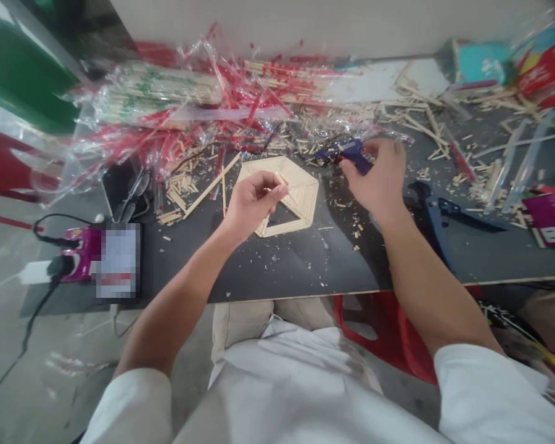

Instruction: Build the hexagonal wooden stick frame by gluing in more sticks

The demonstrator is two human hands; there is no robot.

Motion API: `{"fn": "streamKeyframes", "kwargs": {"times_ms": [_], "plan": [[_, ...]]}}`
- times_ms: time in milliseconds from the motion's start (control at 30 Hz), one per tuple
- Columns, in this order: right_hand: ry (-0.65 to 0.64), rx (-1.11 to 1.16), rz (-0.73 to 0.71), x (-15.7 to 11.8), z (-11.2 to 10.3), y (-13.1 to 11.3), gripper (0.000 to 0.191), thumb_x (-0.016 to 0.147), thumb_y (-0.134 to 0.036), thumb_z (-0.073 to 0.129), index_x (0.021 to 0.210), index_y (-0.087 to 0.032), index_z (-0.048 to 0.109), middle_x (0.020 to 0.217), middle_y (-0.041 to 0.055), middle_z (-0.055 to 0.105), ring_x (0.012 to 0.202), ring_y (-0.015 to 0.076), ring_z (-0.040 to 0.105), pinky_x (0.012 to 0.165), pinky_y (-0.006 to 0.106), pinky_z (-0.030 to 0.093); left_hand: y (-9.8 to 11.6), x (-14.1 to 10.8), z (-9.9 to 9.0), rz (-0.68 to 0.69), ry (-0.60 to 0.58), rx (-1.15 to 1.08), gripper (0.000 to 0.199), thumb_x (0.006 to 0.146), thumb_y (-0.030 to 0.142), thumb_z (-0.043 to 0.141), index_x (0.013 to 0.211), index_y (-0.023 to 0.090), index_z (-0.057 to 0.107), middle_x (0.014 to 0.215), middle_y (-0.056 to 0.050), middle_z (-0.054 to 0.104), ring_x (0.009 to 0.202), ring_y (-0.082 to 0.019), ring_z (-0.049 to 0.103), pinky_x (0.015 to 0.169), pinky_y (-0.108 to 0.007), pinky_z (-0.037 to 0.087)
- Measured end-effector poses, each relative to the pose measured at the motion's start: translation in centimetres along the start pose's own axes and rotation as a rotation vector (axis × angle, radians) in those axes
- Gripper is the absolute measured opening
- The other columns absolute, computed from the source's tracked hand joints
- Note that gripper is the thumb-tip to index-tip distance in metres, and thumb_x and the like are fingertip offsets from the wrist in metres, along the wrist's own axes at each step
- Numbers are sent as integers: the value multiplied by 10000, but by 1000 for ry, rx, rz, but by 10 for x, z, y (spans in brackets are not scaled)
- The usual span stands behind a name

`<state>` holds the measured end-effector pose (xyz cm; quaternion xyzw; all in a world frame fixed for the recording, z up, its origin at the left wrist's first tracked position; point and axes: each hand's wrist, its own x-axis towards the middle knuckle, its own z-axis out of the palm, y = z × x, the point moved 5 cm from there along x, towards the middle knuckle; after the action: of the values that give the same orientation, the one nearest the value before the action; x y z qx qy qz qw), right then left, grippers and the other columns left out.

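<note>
The left hand (255, 200) pinches a thin stick (292, 196) over a hexagonal wooden frame (309, 200) on the dark table (277, 274). The right hand (380, 176) grips a blue glue gun (351, 150) near scattered wood scraps.

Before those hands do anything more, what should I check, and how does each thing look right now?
1. Left hand has a stick: ok, pinched at the fingertips.
2. Right hand is at the glue gun: ok; whether the grip is firm, cannot tell.
3. Glue gun is hot: cannot tell.
4. Frame lies flat on the table: ok.
5. Table is free of scraps: not ok, bits lie all around.
</note>
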<state>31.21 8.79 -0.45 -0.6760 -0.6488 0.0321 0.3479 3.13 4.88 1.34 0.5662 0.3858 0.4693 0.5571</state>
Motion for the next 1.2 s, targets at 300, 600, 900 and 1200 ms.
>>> {"fn": "streamKeyframes", "kwargs": {"times_ms": [300,600,900,1200], "plan": [[-433,768,-243,-43,5,-100,287,901,-517,819,1025,-268,749,1016,33,798,972,225,755,960,436,596,0,-1,-3,68,18,211,123,830,277,818,830,186,736,846,-23,757,616,-77,578,585,-250,468],[-391,767,-169,-41,13,-87,276,820,-471,890,928,-248,768,925,27,799,878,221,745,884,434,607,-3,3,-9,123,45,448,97,877,216,789,961,195,745,916,-21,777,645,-85,607,606,-246,500],[-427,369,-607,-62,10,-109,124,979,-208,710,1000,-256,823,948,57,818,1068,293,696,959,501,562,0,5,-27,244,112,886,65,995,152,657,1013,212,674,1024,-37,762,807,-132,662,721,-277,523],[-451,247,-714,-74,10,-118,249,1065,-245,586,1037,-236,834,997,76,823,1191,308,658,1099,543,494,-6,2,-19,189,23,995,58,1011,181,631,1036,223,662,1047,-44,760,875,-173,678,778,-322,513]]}}
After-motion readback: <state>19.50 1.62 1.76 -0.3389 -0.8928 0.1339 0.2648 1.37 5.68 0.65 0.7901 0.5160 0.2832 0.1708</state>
